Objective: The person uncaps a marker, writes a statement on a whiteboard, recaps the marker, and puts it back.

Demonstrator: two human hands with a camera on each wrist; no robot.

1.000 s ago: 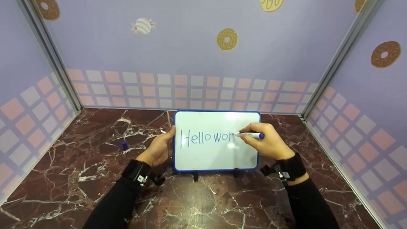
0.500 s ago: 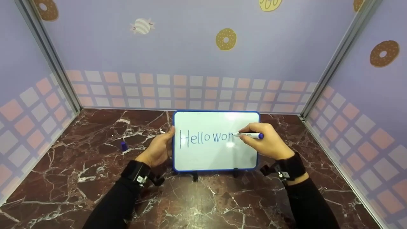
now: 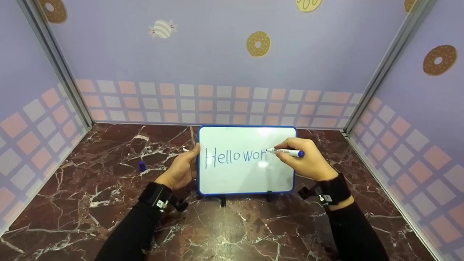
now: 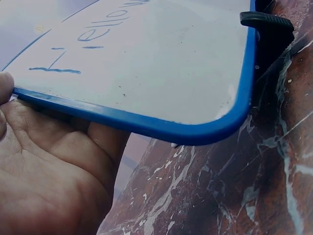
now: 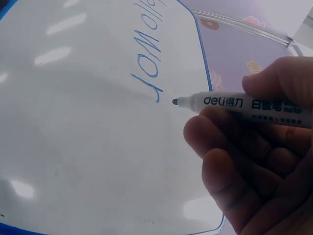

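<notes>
A small whiteboard [image 3: 239, 181] with a blue frame leans back on black feet and bears the blue handwriting "Hello wor". My left hand [image 3: 180, 168] grips its left edge, thumb at the front rim and the other fingers behind the board, as the left wrist view shows. In my right hand [image 3: 307, 159] a white whiteboard marker [image 5: 230, 104] with a blue end is pinched between thumb and fingers. Its uncapped blue tip is just right of the "r", close over the board's surface.
A blue marker cap [image 3: 141, 166] stands on the dark red marbled table [image 3: 108, 217], left of my left hand. Black stand feet [image 3: 223, 200] stick out under the board's lower edge. Patterned lilac panels [image 3: 217, 65] rise behind and on both sides.
My right hand has shifted slightly up and to the right with the marker, so the tip now shows beside the "r". My left hand and the whiteboard have stayed put.
</notes>
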